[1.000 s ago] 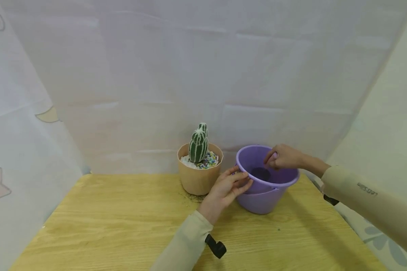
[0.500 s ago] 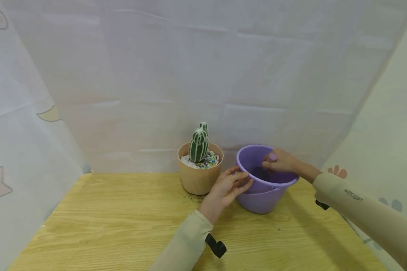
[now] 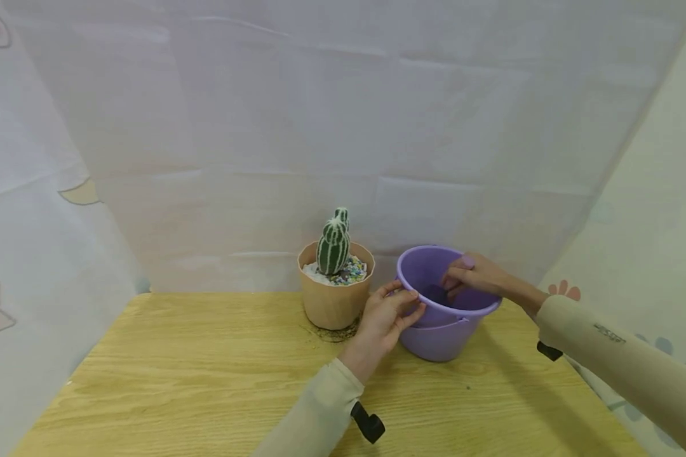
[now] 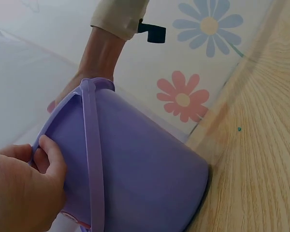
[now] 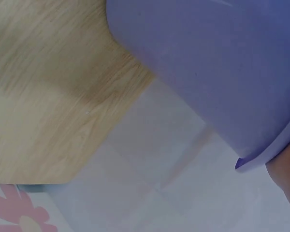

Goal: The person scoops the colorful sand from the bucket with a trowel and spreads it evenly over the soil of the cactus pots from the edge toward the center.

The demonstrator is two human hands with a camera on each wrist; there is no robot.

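Observation:
A purple bucket (image 3: 440,339) stands at the back right of the wooden table (image 3: 206,374). My left hand (image 3: 390,312) grips its near-left rim, thumb over the edge; in the left wrist view the thumb (image 4: 50,155) lies on the rim beside the folded-down bail handle (image 4: 94,164). My right hand (image 3: 470,277) reaches down inside the bucket with fingers curled round a small pale pink thing (image 3: 467,261), most of it hidden. Something dark (image 3: 434,294) lies in the bucket's bottom. The right wrist view shows only the bucket's outer wall (image 5: 222,63).
A tan pot (image 3: 334,303) with a striped green cactus (image 3: 333,246) and coloured gravel stands just left of the bucket, with dark crumbs (image 3: 334,334) at its base. White sheeting closes off the back and both sides. The table's front and left stretch out bare.
My right hand has sunk lower into the bucket, from above the rim to inside it. My left hand has kept its hold on the rim.

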